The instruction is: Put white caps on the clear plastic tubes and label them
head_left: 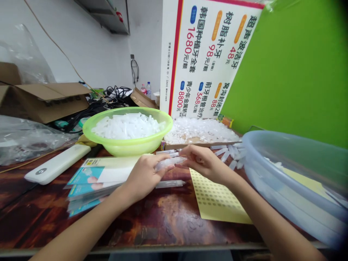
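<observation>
My left hand (143, 174) is closed around a translucent plastic tube (169, 163) with a narrow tip, held above the table and pointing right. At that tip, the fingers of my right hand (209, 164) are pinched together; whether a small cap sits between them is hidden. Another clear tube (170, 184) lies on the table just below my hands, and a couple more tubes (165, 152) lie behind them. Beneath my right wrist is a yellow sheet of round stickers (217, 199). Left of my left hand are overlapping blue-and-white printed packets (89, 175).
A yellow-green basin (130, 146) full of white translucent pieces stands behind my left hand. Behind my right hand sits a shallow cardboard tray (190, 145) of small white parts, with loose tubes (235, 154) beside it. A bluish basin (285, 188) occupies the right; a white power bank (58, 163) lies left.
</observation>
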A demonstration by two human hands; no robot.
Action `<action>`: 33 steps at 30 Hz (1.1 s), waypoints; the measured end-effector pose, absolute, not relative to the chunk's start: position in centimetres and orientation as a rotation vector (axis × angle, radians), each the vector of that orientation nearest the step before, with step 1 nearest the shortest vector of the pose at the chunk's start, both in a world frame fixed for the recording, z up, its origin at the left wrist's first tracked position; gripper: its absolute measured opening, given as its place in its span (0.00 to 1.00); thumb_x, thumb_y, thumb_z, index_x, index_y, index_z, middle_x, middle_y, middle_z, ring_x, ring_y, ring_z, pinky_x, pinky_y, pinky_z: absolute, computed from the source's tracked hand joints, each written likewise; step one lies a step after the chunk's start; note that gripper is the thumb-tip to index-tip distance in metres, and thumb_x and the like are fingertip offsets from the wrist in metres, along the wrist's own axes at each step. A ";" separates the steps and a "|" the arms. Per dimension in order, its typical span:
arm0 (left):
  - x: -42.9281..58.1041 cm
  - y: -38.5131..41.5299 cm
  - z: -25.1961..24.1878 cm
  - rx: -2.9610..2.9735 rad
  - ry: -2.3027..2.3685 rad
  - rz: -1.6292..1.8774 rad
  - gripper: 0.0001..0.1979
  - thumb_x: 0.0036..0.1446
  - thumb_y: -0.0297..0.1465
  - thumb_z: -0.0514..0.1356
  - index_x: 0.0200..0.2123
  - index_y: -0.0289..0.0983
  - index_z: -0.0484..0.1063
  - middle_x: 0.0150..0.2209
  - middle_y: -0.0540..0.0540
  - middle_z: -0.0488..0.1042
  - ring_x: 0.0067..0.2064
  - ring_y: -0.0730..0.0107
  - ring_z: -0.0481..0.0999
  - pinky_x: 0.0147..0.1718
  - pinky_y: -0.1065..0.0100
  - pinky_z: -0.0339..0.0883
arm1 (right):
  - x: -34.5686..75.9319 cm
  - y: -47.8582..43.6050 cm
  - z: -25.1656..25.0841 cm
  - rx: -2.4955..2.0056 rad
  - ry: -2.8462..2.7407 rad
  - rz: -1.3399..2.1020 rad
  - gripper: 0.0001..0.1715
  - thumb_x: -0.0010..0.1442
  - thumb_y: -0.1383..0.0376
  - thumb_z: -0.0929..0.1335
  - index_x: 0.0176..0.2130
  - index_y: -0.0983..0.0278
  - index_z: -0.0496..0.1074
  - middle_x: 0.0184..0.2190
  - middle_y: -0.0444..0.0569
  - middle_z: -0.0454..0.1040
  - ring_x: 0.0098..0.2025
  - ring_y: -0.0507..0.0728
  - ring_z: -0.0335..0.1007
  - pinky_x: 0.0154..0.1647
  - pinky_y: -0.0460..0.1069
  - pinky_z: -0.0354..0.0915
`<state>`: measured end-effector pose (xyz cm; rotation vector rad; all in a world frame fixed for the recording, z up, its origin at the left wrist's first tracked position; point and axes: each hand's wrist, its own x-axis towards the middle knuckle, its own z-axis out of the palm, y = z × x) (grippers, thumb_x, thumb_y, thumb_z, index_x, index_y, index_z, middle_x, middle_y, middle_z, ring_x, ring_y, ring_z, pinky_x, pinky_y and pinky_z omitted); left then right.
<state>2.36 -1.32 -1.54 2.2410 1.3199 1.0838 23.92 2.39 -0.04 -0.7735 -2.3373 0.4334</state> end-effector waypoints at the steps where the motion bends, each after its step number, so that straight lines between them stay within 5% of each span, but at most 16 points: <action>1: 2.4 -1.3 -1.5 2.233 1.301 1.081 0.13 0.59 0.36 0.58 0.44 0.38 0.76 0.43 0.47 0.79 0.43 0.60 0.77 0.44 0.64 0.67 | 23.9 2.4 -0.1 -0.774 -2.360 0.426 0.09 0.64 0.61 0.64 0.40 0.65 0.68 0.27 0.44 0.69 0.27 0.50 0.61 0.29 0.45 0.57; 4: 2.4 -1.3 -1.4 2.191 1.302 1.090 0.13 0.58 0.37 0.59 0.43 0.38 0.76 0.41 0.47 0.80 0.42 0.61 0.77 0.44 0.65 0.65 | 23.7 2.3 -0.3 -0.832 -2.379 0.351 0.18 0.67 0.60 0.59 0.31 0.65 0.68 0.23 0.45 0.68 0.25 0.51 0.62 0.28 0.46 0.56; 9: 2.4 -1.7 -0.9 2.114 1.245 1.051 0.13 0.58 0.37 0.59 0.44 0.38 0.76 0.41 0.49 0.79 0.42 0.62 0.76 0.43 0.67 0.64 | 23.1 2.0 -0.8 -0.729 -2.367 0.209 0.13 0.64 0.58 0.63 0.44 0.64 0.67 0.32 0.49 0.72 0.31 0.53 0.66 0.31 0.45 0.59; 13: 2.4 -1.8 -0.3 2.079 1.129 0.947 0.13 0.58 0.36 0.59 0.44 0.38 0.76 0.38 0.49 0.78 0.39 0.65 0.73 0.40 0.69 0.62 | 22.8 1.5 -1.0 -0.761 -2.408 0.111 0.26 0.68 0.55 0.54 0.30 0.65 0.69 0.24 0.48 0.69 0.26 0.53 0.65 0.28 0.46 0.57; 17: 2.1 -1.8 0.2 1.914 1.037 0.819 0.14 0.60 0.39 0.56 0.31 0.35 0.72 0.26 0.53 0.70 0.27 0.74 0.66 0.28 0.73 0.58 | 22.9 0.9 -0.5 -0.709 -2.404 -0.040 0.18 0.66 0.56 0.60 0.47 0.65 0.67 0.35 0.51 0.71 0.31 0.54 0.67 0.31 0.46 0.59; 20: 1.8 -1.8 0.2 1.803 0.941 0.679 0.21 0.63 0.43 0.51 0.23 0.35 0.63 0.18 0.56 0.59 0.19 0.79 0.55 0.19 0.74 0.49 | 22.6 0.6 -0.4 -0.656 -2.420 -0.038 0.13 0.67 0.63 0.57 0.38 0.64 0.67 0.30 0.49 0.67 0.27 0.52 0.61 0.28 0.46 0.55; 25: 2.5 -2.3 -0.5 2.241 0.992 0.846 0.14 0.64 0.36 0.50 0.34 0.35 0.71 0.27 0.50 0.72 0.27 0.72 0.68 0.27 0.72 0.60 | 21.2 0.5 -2.0 -0.761 -2.126 0.541 0.23 0.63 0.58 0.58 0.20 0.62 0.52 0.16 0.40 0.52 0.19 0.49 0.48 0.22 0.46 0.47; 27: 2.9 -2.5 -0.9 2.653 1.022 1.016 0.12 0.63 0.30 0.50 0.41 0.34 0.72 0.32 0.44 0.76 0.32 0.66 0.72 0.30 0.69 0.62 | 20.4 0.3 -2.7 -0.778 -1.912 0.859 0.25 0.62 0.54 0.59 0.18 0.61 0.51 0.15 0.39 0.50 0.19 0.48 0.45 0.20 0.46 0.46; 33: 3.4 -2.5 -1.5 3.379 1.141 1.232 0.11 0.63 0.25 0.52 0.44 0.29 0.72 0.29 0.43 0.77 0.29 0.65 0.72 0.28 0.67 0.61 | 19.1 -0.8 -2.4 -0.941 -1.361 1.672 0.23 0.59 0.55 0.59 0.18 0.60 0.48 0.12 0.36 0.45 0.15 0.47 0.37 0.15 0.45 0.40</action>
